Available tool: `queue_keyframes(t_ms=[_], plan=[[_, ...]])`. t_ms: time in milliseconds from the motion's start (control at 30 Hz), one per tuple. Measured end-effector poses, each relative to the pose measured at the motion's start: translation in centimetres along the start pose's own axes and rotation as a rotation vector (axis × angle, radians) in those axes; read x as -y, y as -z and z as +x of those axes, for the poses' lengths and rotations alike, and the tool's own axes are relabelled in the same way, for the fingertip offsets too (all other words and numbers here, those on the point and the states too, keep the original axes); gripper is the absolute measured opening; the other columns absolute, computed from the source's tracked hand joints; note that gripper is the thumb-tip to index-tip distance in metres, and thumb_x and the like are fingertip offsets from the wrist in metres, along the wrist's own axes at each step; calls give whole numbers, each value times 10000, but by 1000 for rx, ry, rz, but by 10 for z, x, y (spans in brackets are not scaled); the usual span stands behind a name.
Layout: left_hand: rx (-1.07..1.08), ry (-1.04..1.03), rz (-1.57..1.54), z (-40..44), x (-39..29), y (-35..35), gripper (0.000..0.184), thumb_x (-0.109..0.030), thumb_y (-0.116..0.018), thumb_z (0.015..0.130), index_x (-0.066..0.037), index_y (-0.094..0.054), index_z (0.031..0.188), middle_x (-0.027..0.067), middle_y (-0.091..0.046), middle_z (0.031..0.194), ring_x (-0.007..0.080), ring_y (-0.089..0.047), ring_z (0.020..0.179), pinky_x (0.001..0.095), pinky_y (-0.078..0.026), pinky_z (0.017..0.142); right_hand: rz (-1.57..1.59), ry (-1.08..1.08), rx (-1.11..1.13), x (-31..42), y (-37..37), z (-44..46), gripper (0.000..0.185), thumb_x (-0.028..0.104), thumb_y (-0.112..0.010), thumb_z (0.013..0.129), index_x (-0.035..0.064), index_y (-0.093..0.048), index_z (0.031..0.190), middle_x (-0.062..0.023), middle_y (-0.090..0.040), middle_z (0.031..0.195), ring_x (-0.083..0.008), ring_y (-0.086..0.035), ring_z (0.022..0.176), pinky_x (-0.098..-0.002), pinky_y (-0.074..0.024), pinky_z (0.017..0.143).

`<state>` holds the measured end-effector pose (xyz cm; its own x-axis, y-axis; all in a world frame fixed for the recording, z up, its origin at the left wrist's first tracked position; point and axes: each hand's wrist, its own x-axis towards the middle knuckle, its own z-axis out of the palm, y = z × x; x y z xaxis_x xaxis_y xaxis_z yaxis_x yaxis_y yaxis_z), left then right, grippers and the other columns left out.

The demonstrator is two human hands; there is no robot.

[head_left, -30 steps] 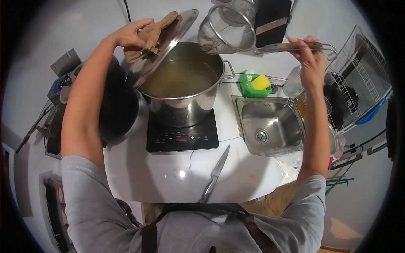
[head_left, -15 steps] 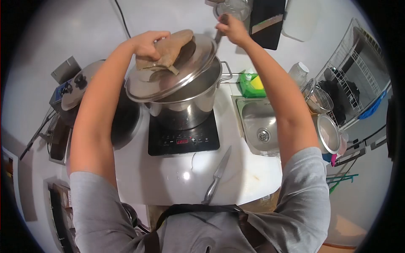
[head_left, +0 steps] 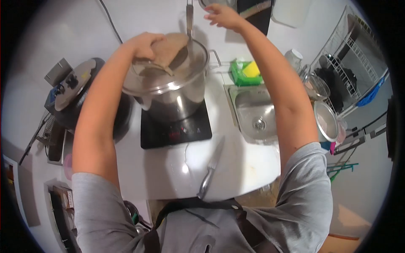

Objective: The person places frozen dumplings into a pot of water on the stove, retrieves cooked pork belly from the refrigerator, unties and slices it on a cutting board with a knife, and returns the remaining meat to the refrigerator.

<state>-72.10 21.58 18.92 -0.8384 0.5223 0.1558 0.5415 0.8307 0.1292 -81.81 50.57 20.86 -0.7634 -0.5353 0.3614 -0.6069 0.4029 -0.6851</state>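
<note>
My left hand (head_left: 145,45) is closed on a brown pot holder (head_left: 168,49) over the top of a metal lid (head_left: 160,86). That lid rests over a large steel pot (head_left: 173,105), which stands on a black induction cooker (head_left: 175,135). At the pot's far edge a utensil handle (head_left: 190,19) sticks up, its lower end hidden by the lid. To the right of this handle my right hand (head_left: 225,17) is in the air, fingers apart, holding nothing.
A knife (head_left: 211,168) lies on the white counter in front of the cooker. Right of the pot are a steel sink (head_left: 255,114) and a green container (head_left: 244,76) with a yellow sponge. A dark pot (head_left: 116,118) stands on the left.
My right hand has let go of the utensil handle and moved away from it. The lid, tilted before, now lies flatter on the pot under my left hand. The view has shifted slightly.
</note>
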Motion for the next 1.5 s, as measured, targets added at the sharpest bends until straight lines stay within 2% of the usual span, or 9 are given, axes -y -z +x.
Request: queue_keyframes(t_ms=[200, 300, 400, 500, 567, 733, 933, 1333, 1500], plan=[[-570, -254, 427, -20, 34, -15, 606, -265, -714, 708, -139, -504, 1263, 156, -640, 970, 278, -613, 850, 345, -480, 773, 51, 13, -62, 9, 29, -200, 397, 212, -621, 866, 3, -520, 1187, -98, -618, 956, -157, -601, 811, -277, -483, 711], [-441, -35, 195, -70, -74, 11, 684, -280, -753, 669, -31, -491, 1250, 220, -516, 1236, 366, -488, 1147, 411, -381, 987, 128, -182, -28, 1, 44, -339, 285, 202, -620, 871, -1, -612, 1070, -21, -613, 853, -86, -536, 717, -238, -444, 640], [-614, 27, -93, -128, -139, -7, 243, -212, -650, 835, -56, -654, 1022, 103, -664, 853, 162, -607, 708, 250, -467, 650, 379, -526, -455, -18, 16, -493, 186, 173, -564, 903, 1, -630, 877, -23, -597, 732, -108, -514, 622, -246, -416, 567], [-600, -264, -300, -188, -210, -65, 88, -123, -709, 772, -40, -679, 776, 49, -598, 604, 110, -536, 519, 233, -396, 477, -611, -954, -408, -20, -55, -648, 220, 202, -609, 823, 10, -641, 720, -61, -556, 574, -125, -526, 560, -302, -433, 536], [-443, -12, -507, -219, -240, -125, 138, -136, -769, 702, -60, -658, 668, 39, -576, 560, 108, -515, 479, 239, -368, 444, 3, -1190, -526, -23, -118, -734, 190, 172, -609, 797, 19, -642, 688, -71, -602, 585, -145, -565, 552, -322, -461, 555], [-234, 398, -752, -269, -330, -238, 108, -107, -721, 743, -28, -664, 697, 80, -602, 586, 139, -525, 482, 261, -409, 469, -385, -1213, -116, 16, -122, -732, 219, 227, -637, 764, 16, -665, 711, -145, -634, 642, -247, -613, 566, -352, -481, 579], [179, -64, -974, -295, -412, -256, 86, -110, -720, 751, -46, -687, 798, 103, -660, 738, 180, -621, 587, 266, -461, 519, -450, -829, -164, -17, -62, -657, 194, 233, -655, 772, 42, -661, 808, -180, -634, 753, -370, -604, 721, -437, -472, 652], [-353, 349, -801, -92, -468, -292, 72, -52, -657, 805, 18, -677, 806, 95, -655, 673, 138, -624, 567, 244, -475, 557, 246, -303, 262, -124, 3, -675, 160, 188, -633, 790, 31, -629, 822, -167, -618, 720, -337, -612, 703, -428, -464, 630], [-5, -13, -789, 8, -544, -286, 85, -36, -671, 774, -17, -692, 854, 102, -661, 714, 167, -632, 614, 256, -477, 572, 81, -615, 239, -174, 103, -717, 151, 197, -665, 763, 58, -670, 822, -163, -646, 783, -344, -625, 763, -421, -487, 684]])
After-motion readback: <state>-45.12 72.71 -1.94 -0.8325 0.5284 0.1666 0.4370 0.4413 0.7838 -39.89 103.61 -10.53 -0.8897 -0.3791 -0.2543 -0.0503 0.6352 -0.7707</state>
